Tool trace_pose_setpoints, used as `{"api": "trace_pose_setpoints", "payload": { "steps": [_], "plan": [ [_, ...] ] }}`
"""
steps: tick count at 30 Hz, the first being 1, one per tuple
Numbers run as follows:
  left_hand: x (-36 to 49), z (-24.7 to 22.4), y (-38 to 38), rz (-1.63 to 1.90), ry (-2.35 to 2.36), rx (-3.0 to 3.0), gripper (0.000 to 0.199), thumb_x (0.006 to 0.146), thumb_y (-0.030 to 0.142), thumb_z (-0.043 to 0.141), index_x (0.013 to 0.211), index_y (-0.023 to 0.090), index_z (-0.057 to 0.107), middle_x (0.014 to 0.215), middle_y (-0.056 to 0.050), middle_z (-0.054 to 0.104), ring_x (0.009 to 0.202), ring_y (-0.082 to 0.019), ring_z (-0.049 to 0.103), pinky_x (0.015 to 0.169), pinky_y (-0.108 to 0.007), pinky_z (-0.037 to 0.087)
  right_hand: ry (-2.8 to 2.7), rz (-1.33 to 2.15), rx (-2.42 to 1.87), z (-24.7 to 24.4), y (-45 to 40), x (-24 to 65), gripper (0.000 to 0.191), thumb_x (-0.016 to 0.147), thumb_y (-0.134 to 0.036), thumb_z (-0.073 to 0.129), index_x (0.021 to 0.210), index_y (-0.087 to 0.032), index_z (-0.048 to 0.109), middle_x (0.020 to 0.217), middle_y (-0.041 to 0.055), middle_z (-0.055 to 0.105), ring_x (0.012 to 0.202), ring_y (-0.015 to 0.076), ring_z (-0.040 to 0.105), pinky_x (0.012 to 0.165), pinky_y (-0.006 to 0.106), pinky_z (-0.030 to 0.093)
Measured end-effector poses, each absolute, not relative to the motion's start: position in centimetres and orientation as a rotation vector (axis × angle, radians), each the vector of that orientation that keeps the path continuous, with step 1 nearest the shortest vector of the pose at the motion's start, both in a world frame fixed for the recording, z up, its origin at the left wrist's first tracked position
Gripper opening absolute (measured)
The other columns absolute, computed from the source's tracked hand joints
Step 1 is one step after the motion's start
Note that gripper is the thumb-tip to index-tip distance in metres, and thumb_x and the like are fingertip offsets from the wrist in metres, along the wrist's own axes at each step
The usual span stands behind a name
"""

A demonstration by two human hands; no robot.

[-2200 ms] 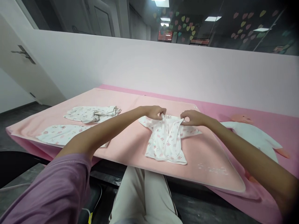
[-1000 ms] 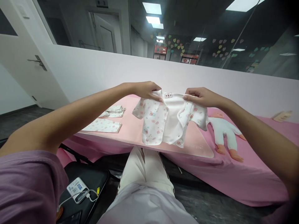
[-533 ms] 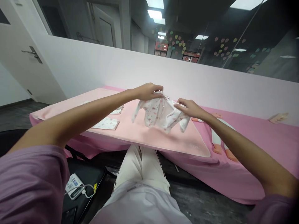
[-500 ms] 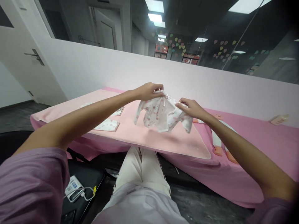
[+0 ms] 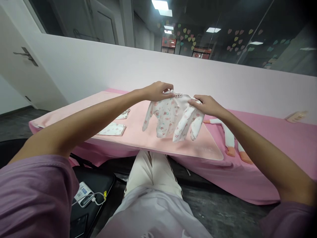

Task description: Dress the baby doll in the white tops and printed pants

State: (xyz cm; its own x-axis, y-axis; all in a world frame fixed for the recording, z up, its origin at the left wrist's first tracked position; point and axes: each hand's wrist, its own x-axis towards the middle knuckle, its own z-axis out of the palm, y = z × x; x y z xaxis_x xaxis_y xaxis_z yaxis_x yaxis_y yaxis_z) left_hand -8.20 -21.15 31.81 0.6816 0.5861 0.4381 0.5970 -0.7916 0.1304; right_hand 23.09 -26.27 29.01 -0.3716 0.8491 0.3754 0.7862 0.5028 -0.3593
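A small white baby shirt (image 5: pixel 164 117) with a pink print hangs in the air over the table, open at the front. My left hand (image 5: pixel 159 91) is closed on its left shoulder by the collar, and my right hand (image 5: pixel 205 105) pinches the other shoulder. A small label shows at the neckline between them. Both sleeves dangle at the sides. Below lies a peach mat (image 5: pixel 138 140) on the pink tablecloth (image 5: pixel 272 148). Folded printed clothing (image 5: pixel 112 129) rests on the mat, partly behind my left forearm.
White garments with orange ends (image 5: pixel 229 140) lie right of the mat, partly hidden by my right arm. A pale bottle or tube (image 5: pixel 297 116) lies near the wall. On the black chair (image 5: pixel 99 180) at lower left sits a white device (image 5: pixel 84 191) with a cable.
The shirt has dropped open and hangs straighter, its front edges and label now plainer. My right hand has risen slightly. The camera view has shifted a little.
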Motion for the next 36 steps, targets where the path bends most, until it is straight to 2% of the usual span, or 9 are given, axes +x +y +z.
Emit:
{"api": "trace_pose_setpoints", "payload": {
  "steps": [6, 8, 13, 20, 25, 27, 31, 36],
  "plan": [
    [-7.6, 31.8, -21.8, -0.818, -1.049, -2.859, 0.033, 0.098, 0.051, 0.063, 0.103, 0.021, 0.074, 0.08, -0.006, 0.067, 0.085, -0.025, 0.063, 0.081, -0.035, 0.041, -2.218, 0.754, -1.321, 27.9, -26.2, 22.4, 0.064, 0.086, -0.088, 0.073, 0.099, -0.027, 0.06, 0.082, 0.0013, 0.062, 0.07, 0.0206, 0.053, 0.062, 0.033, 0.04],
    [-7.5, 31.8, -22.0, -0.849, -1.062, -2.862, 0.033, 0.098, 0.051, 0.062, 0.104, 0.02, 0.074, 0.081, -0.007, 0.067, 0.086, -0.025, 0.062, 0.082, -0.035, 0.042, -2.227, 0.808, -1.315, 27.5, -26.7, 22.1, 0.065, 0.082, -0.087, 0.078, 0.099, -0.027, 0.06, 0.082, 0.0018, 0.063, 0.07, 0.0212, 0.054, 0.061, 0.032, 0.041],
    [-7.9, 31.5, -22.0, -0.831, -1.079, -2.858, 0.036, 0.095, 0.053, 0.064, 0.106, 0.02, 0.074, 0.087, -0.008, 0.069, 0.089, -0.025, 0.064, 0.083, -0.035, 0.043, -2.433, 0.492, -1.345, 27.7, -27.3, 22.0, 0.06, 0.078, -0.077, 0.086, 0.086, -0.026, 0.058, 0.083, 0.0027, 0.064, 0.074, 0.0224, 0.054, 0.064, 0.033, 0.038],
    [-8.3, 31.2, -22.1, -0.822, -1.087, -2.86, 0.034, 0.097, 0.054, 0.063, 0.103, 0.022, 0.073, 0.079, -0.005, 0.065, 0.084, -0.025, 0.064, 0.082, -0.036, 0.042, -2.37, 0.129, -1.396, 29.1, -27.4, 21.9, 0.055, 0.098, -0.073, 0.061, 0.078, -0.024, 0.046, 0.072, 0.0016, 0.051, 0.069, 0.0209, 0.046, 0.067, 0.036, 0.03],
    [-7.5, 31.0, -22.4, -0.89, -1.213, -2.841, 0.036, 0.1, 0.055, 0.06, 0.108, 0.021, 0.07, 0.088, -0.008, 0.068, 0.092, -0.028, 0.064, 0.084, -0.037, 0.043, -2.134, 0.044, -1.477, 29.3, -27.7, 20.9, 0.049, 0.101, -0.065, 0.058, 0.077, -0.024, 0.046, 0.074, 0.0044, 0.057, 0.072, 0.0234, 0.049, 0.069, 0.037, 0.034],
    [-6.8, 30.8, -22.7, -0.951, -1.261, -2.824, 0.037, 0.102, 0.057, 0.058, 0.108, 0.021, 0.067, 0.091, -0.009, 0.068, 0.093, -0.028, 0.064, 0.083, -0.037, 0.044, -2.065, 0.15, -1.472, 29.4, -27.7, 20.3, 0.046, 0.1, -0.065, 0.058, 0.079, -0.024, 0.051, 0.08, 0.006, 0.062, 0.077, 0.0249, 0.054, 0.071, 0.038, 0.038],
    [-4.9, 30.1, -23.5, -1.113, -1.321, -2.892, 0.04, 0.106, 0.06, 0.053, 0.102, 0.021, 0.06, 0.087, -0.01, 0.064, 0.089, -0.028, 0.063, 0.078, -0.038, 0.045, -1.954, 0.582, -1.281, 29.3, -27.3, 18.5, 0.042, 0.096, -0.066, 0.064, 0.094, -0.023, 0.063, 0.095, 0.0076, 0.07, 0.093, 0.0285, 0.063, 0.083, 0.041, 0.05],
    [-2.9, 29.7, -24.3, -1.332, -1.286, -3.061, 0.045, 0.109, 0.065, 0.045, 0.101, 0.021, 0.053, 0.092, -0.01, 0.061, 0.089, -0.026, 0.062, 0.075, -0.038, 0.047, -1.802, 0.891, -1.071, 29.3, -27.1, 16.0, 0.039, 0.089, -0.061, 0.07, 0.094, -0.025, 0.057, 0.094, 0.007, 0.065, 0.098, 0.0302, 0.064, 0.091, 0.048, 0.058]
  ]
}}
